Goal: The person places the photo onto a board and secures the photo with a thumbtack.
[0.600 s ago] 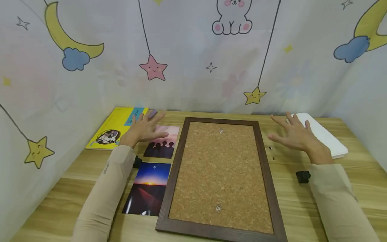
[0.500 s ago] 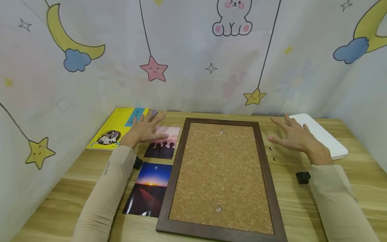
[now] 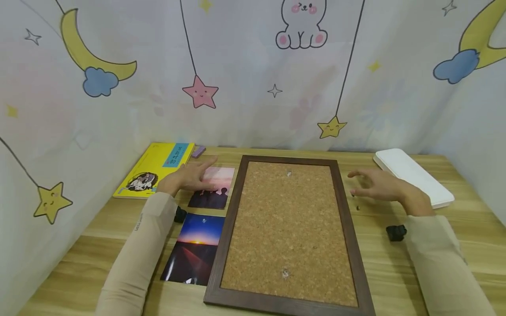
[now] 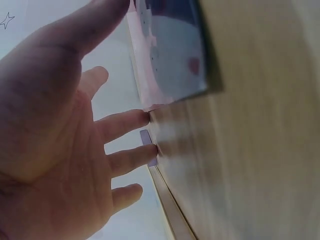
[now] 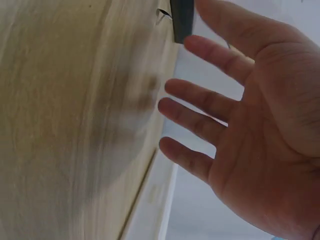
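A cork board (image 3: 290,232) in a dark brown frame lies on the table in the head view, with small clear pins (image 3: 289,174) near its top and bottom. My left hand (image 3: 189,177) is over a pink-sky photo (image 3: 217,199), fingers spread and gripping nothing. Below that photo lies a sunset photo (image 3: 195,250) with a clear pin at its top. To the board's right, my right hand (image 3: 379,185) hovers with thumb and fingers apart, holding nothing. Close to its thumb is a tiny metallic piece (image 3: 358,208); another is partly hidden by the thumb.
Behind my left hand lies a yellow book (image 3: 148,169), and a small purple block (image 3: 199,152) sits by its corner. A white flat case (image 3: 413,175) is at the back right. A cartoon-printed curtain (image 3: 245,66) hangs behind the table.
Both hands have lowered toward the table. The right fingers have drawn closer together, and the left fingers have come down off the book's edge, uncovering the purple block.
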